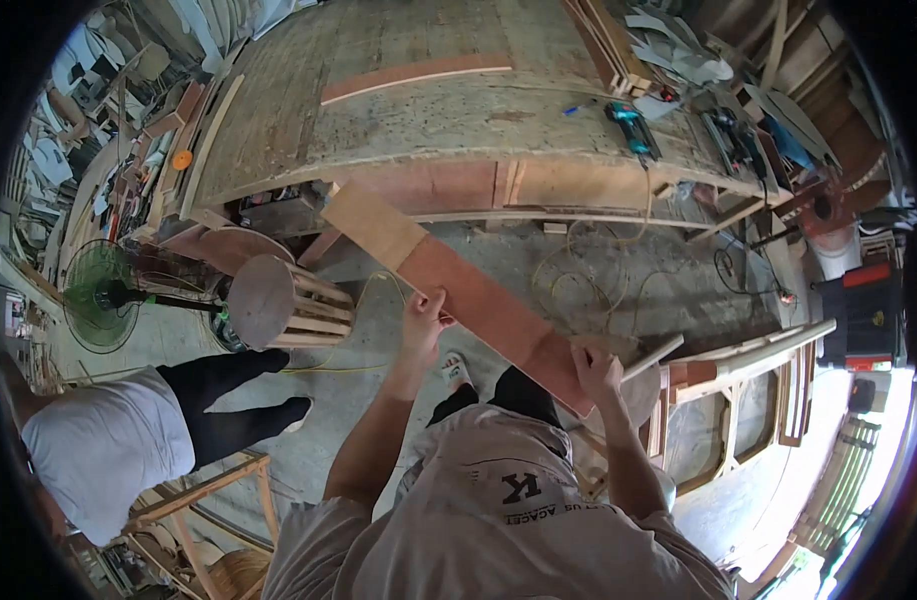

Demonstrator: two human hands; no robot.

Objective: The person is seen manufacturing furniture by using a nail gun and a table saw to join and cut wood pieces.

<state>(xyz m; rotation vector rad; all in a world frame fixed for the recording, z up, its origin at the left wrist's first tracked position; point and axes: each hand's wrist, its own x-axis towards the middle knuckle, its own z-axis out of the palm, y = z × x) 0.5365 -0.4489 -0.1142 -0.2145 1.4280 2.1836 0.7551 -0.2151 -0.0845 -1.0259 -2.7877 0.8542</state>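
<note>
A long flat wooden board (488, 305) slants before me from upper left to lower right. Most of it is reddish brown, while its far left end is a paler tan. My left hand (425, 318) grips the near edge around mid-length, thumb on top. Close to the lower right end, my right hand (599, 372) is closed on the board, its thumb also on the upper face. The board is held in the air above the floor, its far end close to the front of the workbench (418, 130). The fingers under the board are hidden.
On the bench lie a thin reddish strip (418, 77), a teal power tool (630, 130) and a blue pen (578, 108). A green fan (103, 295) and a round slatted stool (263, 300) stand left, near another person (128, 430). A yellow cord (578, 290) crosses the floor; wooden frames (728, 420) stand right.
</note>
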